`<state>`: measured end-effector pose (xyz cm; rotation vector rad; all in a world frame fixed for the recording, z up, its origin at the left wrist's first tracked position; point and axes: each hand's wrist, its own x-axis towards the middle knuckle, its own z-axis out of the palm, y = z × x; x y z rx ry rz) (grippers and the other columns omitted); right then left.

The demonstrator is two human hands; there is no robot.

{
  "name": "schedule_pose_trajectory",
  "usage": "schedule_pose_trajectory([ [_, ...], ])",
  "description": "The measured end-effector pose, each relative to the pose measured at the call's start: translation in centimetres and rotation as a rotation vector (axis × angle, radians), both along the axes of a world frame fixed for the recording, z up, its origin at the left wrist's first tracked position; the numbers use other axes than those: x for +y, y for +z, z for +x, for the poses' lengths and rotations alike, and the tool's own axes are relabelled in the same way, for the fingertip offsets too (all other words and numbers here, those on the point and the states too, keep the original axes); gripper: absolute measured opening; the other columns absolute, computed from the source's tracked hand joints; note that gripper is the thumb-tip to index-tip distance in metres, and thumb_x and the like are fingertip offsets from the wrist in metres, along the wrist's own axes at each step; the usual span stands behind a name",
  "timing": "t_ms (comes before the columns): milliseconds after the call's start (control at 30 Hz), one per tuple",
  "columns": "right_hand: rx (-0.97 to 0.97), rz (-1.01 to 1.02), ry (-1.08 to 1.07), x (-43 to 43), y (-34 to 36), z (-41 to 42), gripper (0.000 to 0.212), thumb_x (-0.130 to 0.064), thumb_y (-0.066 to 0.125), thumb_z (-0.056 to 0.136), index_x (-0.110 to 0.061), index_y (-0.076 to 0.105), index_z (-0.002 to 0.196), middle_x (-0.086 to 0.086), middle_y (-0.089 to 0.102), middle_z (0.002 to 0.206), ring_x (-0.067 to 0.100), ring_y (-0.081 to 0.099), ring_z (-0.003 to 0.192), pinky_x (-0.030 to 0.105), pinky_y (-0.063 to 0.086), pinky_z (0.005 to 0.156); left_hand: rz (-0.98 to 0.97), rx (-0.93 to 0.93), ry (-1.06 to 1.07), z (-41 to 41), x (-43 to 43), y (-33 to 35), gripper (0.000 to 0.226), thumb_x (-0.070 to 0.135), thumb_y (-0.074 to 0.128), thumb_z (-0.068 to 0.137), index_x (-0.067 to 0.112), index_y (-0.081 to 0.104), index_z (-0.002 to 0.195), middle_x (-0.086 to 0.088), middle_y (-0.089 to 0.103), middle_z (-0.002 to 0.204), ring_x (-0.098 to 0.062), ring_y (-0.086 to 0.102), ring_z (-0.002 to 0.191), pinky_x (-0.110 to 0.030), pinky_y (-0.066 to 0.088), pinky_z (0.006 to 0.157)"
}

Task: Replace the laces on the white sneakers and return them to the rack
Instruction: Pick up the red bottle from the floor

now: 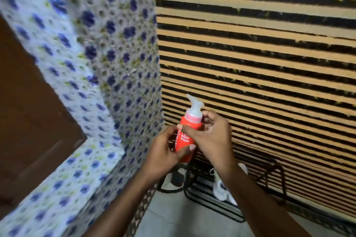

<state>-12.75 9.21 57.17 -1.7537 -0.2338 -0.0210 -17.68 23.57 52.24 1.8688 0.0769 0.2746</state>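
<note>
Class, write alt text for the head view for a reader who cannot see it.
The left hand grips a red body wash bottle; the right hand pinches it near the neck. Below, a white sneaker sits on a black wire rack.

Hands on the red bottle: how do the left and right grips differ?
Left hand holds the red bottle low, thumb across its base; right hand holds higher, thumb across the shoulder, fingers curled by the white pump. Both grip the same bottle.
</note>
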Motion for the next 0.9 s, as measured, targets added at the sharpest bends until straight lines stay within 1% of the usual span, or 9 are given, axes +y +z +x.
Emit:
schedule_pose_trajectory([
  [100,0.037,-0.031,0.143,5.0,-0.4,-0.4,0.044,-0.025,0.094,0.065,-0.02,0.071,0.102,-0.005,0.077,0.093,0.007,0.074,0.083,0.029,0.061,0.067,-0.009,0.013,0.066,-2.1,5.0,-0.1,0.056,0.02,0.088,0.08,0.014,0.063,0.13,0.004,0.072,0.118,-0.009,0.069,0.106,-0.026,0.058,0.09],
  [167,0.061,-0.069,0.205,7.5,-0.9,-0.2,0.047,-0.027,0.094,0.063,-0.021,0.072,0.104,-0.006,0.077,0.095,0.006,0.074,0.087,0.033,0.063,0.076,-0.015,0.017,0.094,-2.9,7.5,-0.5,0.056,0.011,0.086,0.081,0.014,0.063,0.132,0.005,0.073,0.119,-0.008,0.069,0.107,-0.023,0.057,0.089],
  [233,0.054,-0.116,0.258,10.4,-1.5,0.0,0.049,-0.03,0.094,0.059,-0.022,0.074,0.104,-0.008,0.077,0.093,0.005,0.074,0.087,0.036,0.063,0.081,-0.026,0.032,0.142,-3.7,10.0,-1.2,0.055,0.012,0.086,0.082,0.016,0.064,0.132,0.006,0.073,0.119,-0.007,0.069,0.109,-0.023,0.056,0.088],
  [367,-0.034,-0.189,0.327,15.5,-2.8,0.1,0.043,-0.032,0.093,0.059,-0.017,0.075,0.095,-0.01,0.076,0.082,0.003,0.072,0.078,0.037,0.063,0.074,-0.017,0.042,0.25,-4.6,14.2,-2.9,0.053,0.027,0.089,0.079,0.024,0.065,0.127,0.01,0.071,0.119,-0.009,0.068,0.111,-0.03,0.056,0.091],
  [467,-0.092,-0.217,0.374,18.8,-4.3,0.0,0.042,-0.033,0.094,0.06,-0.021,0.076,0.096,-0.012,0.075,0.081,0.001,0.071,0.075,0.036,0.062,0.069,0.003,0.05,0.338,-5.3,16.6,-4.2,0.057,0.037,0.087,0.075,0.025,0.066,0.127,0.01,0.071,0.12,-0.011,0.068,0.111,-0.036,0.058,0.092],
  [567,-0.116,-0.245,0.439,22.6,-6.2,0.1,0.041,-0.035,0.093,0.062,-0.025,0.074,0.097,-0.013,0.074,0.084,0.0,0.069,0.078,0.033,0.06,0.069,-0.003,0.081,0.429,-5.9,19.4,-5.9,0.057,0.024,0.087,0.078,0.022,0.065,0.131,0.01,0.071,0.121,-0.01,0.068,0.112,-0.04,0.059,0.092],
  [767,-0.15,-0.3,0.501,30.3,-11.7,0.4,0.05,-0.037,0.092,0.065,-0.024,0.074,0.109,-0.009,0.075,0.097,0.004,0.069,0.087,0.027,0.059,0.076,0.037,0.121,0.518,-6.1,25.9,-10.6,0.054,0.015,0.084,0.081,0.023,0.065,0.131,0.02,0.07,0.121,0.0,0.066,0.112,-0.03,0.057,0.094],
  [833,-0.13,-0.313,0.509,32.4,-13.6,0.5,0.05,-0.036,0.092,0.065,-0.026,0.074,0.111,-0.011,0.075,0.096,0.001,0.067,0.087,0.022,0.056,0.075,0.079,0.131,0.517,-5.9,28.0,-12.6,0.051,0.013,0.08,0.083,0.025,0.064,0.13,0.02,0.07,0.12,0.002,0.065,0.111,-0.031,0.057,0.093],
  [900,-0.126,-0.353,0.517,34.7,-15.4,0.7,0.044,-0.036,0.09,0.067,-0.027,0.073,0.107,-0.014,0.072,0.089,-0.002,0.064,0.081,0.01,0.047,0.069,0.121,0.167,0.51,-5.5,30.6,-14.9,0.048,0.011,0.075,0.084,0.025,0.064,0.128,0.016,0.069,0.118,0.0,0.065,0.109,-0.034,0.058,0.089],
])
